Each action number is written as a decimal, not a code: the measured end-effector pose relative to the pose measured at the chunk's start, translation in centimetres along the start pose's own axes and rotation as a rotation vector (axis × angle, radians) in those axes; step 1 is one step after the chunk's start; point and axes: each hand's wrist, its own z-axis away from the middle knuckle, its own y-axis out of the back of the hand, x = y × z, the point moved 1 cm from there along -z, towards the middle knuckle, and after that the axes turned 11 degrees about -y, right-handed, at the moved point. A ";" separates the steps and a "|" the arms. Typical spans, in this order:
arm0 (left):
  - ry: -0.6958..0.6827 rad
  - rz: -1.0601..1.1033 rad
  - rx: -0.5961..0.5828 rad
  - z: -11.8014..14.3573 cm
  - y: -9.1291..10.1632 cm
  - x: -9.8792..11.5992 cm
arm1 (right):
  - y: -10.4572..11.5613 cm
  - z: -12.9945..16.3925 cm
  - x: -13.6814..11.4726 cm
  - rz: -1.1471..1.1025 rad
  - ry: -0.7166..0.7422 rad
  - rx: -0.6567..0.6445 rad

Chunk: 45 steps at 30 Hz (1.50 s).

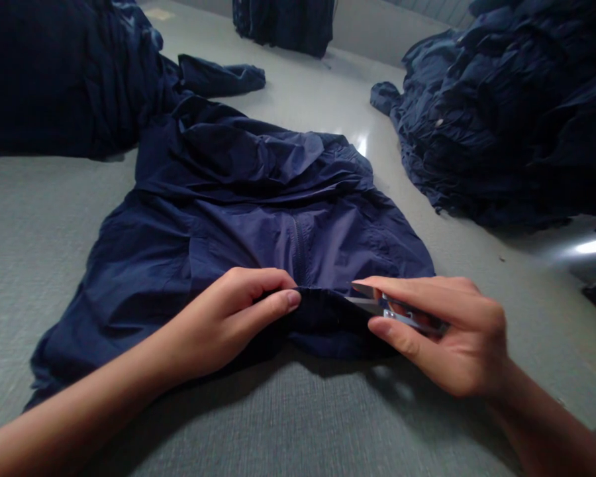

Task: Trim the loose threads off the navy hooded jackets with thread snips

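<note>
A navy blue jacket (258,218) lies spread on the grey table (40,218), its zipper (297,242) running down the middle toward me. My left hand (228,318) pinches the near hem of the jacket between thumb and fingers. My right hand (442,331) holds small metal thread snips (382,306), their blades pointing left at the hem, close to my left fingertips.
A large heap of navy garments (506,106) rises at the right. Another dark pile (54,73) fills the far left, with a sleeve (223,76) trailing out. A further bundle (283,23) stands at the back. Bare table surface lies near me.
</note>
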 end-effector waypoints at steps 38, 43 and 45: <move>0.253 0.008 0.315 0.5 -0.3 -0.3 | -3.8 -0.6 0.4 0.080 0.175 -0.067; 0.187 0.118 0.231 -0.2 -0.3 -0.1 | -4.2 -1.0 1.0 0.063 0.176 -0.069; 0.185 0.085 0.299 -0.3 -0.3 -0.1 | -4.3 -1.0 1.1 0.060 0.172 -0.070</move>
